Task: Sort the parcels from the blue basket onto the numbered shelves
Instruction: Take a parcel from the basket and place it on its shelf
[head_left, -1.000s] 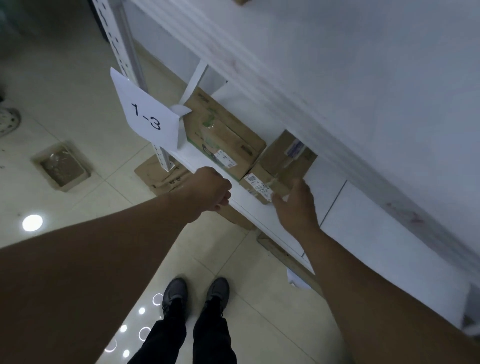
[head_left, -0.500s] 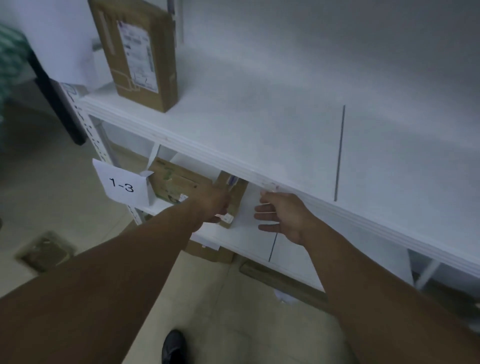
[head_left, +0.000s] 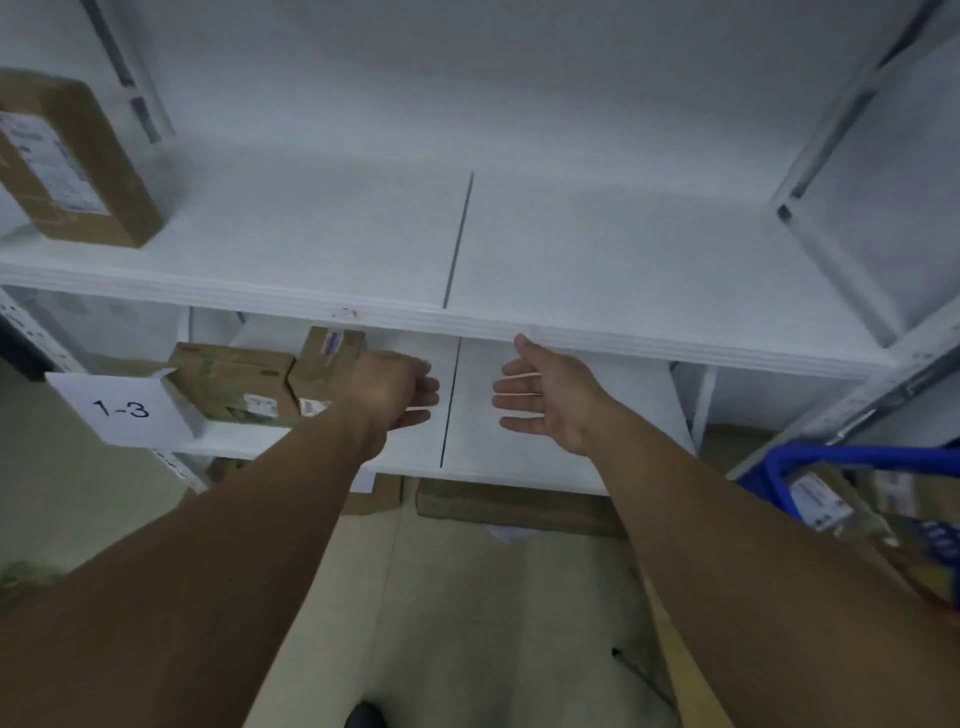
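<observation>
By 1-3 tag (head_left: 127, 410): bigger box (head_left: 228, 382), & touching its R side the small parcel (head_left: 324, 364), now parked on the shelf (head_left: 519, 452). L hand (head_left: 397, 389) has let go, fingers straight; R hand (head_left: 545, 395) open too, empty. Drop looks done. Blue basket (head_left: 831, 457) far R w/ more parcels (head_left: 815, 499); upper shelf lip (head_left: 623, 338) overhangs my reach.

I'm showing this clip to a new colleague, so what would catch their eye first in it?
Two bare forearms reach in from below; the left hand and right hand are both open and empty over the middle shelf. Left of them two cardboard parcels sit side by side by a paper sign reading 1-3. A taller parcel stands on the upper shelf, far left; the blue basket shows at right.
</observation>
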